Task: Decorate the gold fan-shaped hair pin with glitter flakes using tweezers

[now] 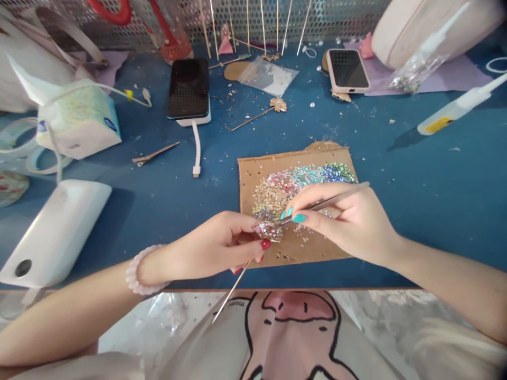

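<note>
The fingers of my left hand (209,249) pinch the thin hairpin (270,231) by its sparkly top. I think it is light and bendy. My right hand (352,221) squeezes the tweezers (330,200) near the tiny, slippery-looking gems (309,177).

Hairpin (232,290): thin metal stick slanting down-left, its gem-crusted head (268,230) pinched in the left hand (214,248). Tweezers (340,196): slim, silver, in the right hand (356,221), tips at the head. Gems (304,177): pastel heap on cardboard (249,174).
</note>
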Demonstrator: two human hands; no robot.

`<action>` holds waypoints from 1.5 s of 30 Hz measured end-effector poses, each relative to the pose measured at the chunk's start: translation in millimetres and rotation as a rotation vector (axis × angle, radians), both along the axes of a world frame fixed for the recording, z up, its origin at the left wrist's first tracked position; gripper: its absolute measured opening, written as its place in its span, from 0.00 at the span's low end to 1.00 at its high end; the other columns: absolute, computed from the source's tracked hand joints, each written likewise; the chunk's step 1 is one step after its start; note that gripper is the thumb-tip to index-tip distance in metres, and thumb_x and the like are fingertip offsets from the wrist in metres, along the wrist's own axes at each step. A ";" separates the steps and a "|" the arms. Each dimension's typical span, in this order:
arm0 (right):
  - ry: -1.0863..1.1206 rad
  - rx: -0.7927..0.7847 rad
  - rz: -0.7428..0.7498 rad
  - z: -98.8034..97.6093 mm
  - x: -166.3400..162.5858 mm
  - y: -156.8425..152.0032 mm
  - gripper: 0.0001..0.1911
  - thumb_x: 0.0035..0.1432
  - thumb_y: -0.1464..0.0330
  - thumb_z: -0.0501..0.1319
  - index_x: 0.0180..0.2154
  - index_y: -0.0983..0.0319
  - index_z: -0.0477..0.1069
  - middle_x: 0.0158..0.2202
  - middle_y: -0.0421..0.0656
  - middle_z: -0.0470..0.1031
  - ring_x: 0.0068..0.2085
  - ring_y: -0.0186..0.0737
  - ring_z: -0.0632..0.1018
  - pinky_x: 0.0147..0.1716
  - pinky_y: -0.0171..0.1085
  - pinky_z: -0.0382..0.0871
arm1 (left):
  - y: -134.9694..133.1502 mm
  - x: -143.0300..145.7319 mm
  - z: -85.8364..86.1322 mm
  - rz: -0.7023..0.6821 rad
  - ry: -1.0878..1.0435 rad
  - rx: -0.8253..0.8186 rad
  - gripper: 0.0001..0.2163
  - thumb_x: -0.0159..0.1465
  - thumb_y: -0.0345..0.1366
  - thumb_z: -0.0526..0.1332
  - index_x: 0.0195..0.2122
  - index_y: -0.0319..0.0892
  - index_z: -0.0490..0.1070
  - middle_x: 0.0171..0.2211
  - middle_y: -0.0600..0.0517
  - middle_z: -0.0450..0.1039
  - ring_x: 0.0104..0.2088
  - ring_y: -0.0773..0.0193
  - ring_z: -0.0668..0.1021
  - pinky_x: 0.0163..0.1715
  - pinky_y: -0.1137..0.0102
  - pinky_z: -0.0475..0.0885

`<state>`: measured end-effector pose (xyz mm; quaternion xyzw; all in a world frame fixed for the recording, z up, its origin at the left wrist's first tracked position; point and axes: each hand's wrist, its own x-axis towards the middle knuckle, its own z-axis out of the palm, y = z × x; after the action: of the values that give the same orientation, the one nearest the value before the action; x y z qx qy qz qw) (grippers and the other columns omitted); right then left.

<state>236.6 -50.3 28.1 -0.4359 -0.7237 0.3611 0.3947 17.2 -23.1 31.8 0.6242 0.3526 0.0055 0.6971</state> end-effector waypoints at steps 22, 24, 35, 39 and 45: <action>-0.021 -0.085 0.042 2.3 1.3 -0.6 0.04 0.56 0.72 0.61 0.30 0.61 0.74 0.29 0.37 0.78 0.30 0.30 0.77 0.28 0.28 0.67 | -2.8 1.1 -0.7 -0.037 -0.021 0.063 0.07 0.64 0.29 0.53 0.33 0.35 0.70 0.24 0.56 0.65 0.20 0.76 0.65 0.19 0.84 0.65; -0.020 -0.090 0.046 2.5 1.4 -0.9 0.04 0.56 0.72 0.61 0.29 0.61 0.74 0.29 0.37 0.78 0.29 0.29 0.76 0.26 0.28 0.66 | -2.4 0.5 -1.0 -0.045 -0.029 0.062 0.07 0.64 0.28 0.53 0.34 0.35 0.71 0.24 0.57 0.66 0.20 0.76 0.65 0.19 0.84 0.65; 0.010 -0.104 0.063 0.6 1.8 -1.4 0.04 0.57 0.72 0.61 0.30 0.61 0.74 0.29 0.36 0.77 0.28 0.27 0.75 0.25 0.27 0.65 | -2.3 -0.4 -3.5 -0.055 -0.051 0.070 0.07 0.65 0.29 0.54 0.37 0.38 0.72 0.24 0.57 0.68 0.20 0.75 0.66 0.18 0.84 0.67; 0.005 -0.106 0.072 0.6 1.6 -1.7 0.04 0.57 0.71 0.61 0.31 0.61 0.74 0.30 0.36 0.78 0.29 0.28 0.76 0.27 0.27 0.67 | -0.9 -0.4 -4.0 -0.063 -0.065 0.077 0.07 0.65 0.29 0.54 0.36 0.39 0.72 0.25 0.57 0.67 0.20 0.76 0.66 0.18 0.84 0.67; 0.004 -0.112 0.073 -0.1 1.1 -2.2 0.05 0.58 0.71 0.61 0.30 0.61 0.74 0.30 0.37 0.77 0.29 0.28 0.76 0.27 0.28 0.67 | 0.4 -0.1 -4.9 -0.078 -0.073 0.064 0.07 0.65 0.27 0.54 0.32 0.39 0.69 0.24 0.58 0.67 0.20 0.77 0.66 0.19 0.85 0.67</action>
<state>237.7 -52.6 28.0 -0.4301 -0.7170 0.4159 0.3577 17.0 -22.7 27.0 0.6590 0.3018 0.0125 0.6888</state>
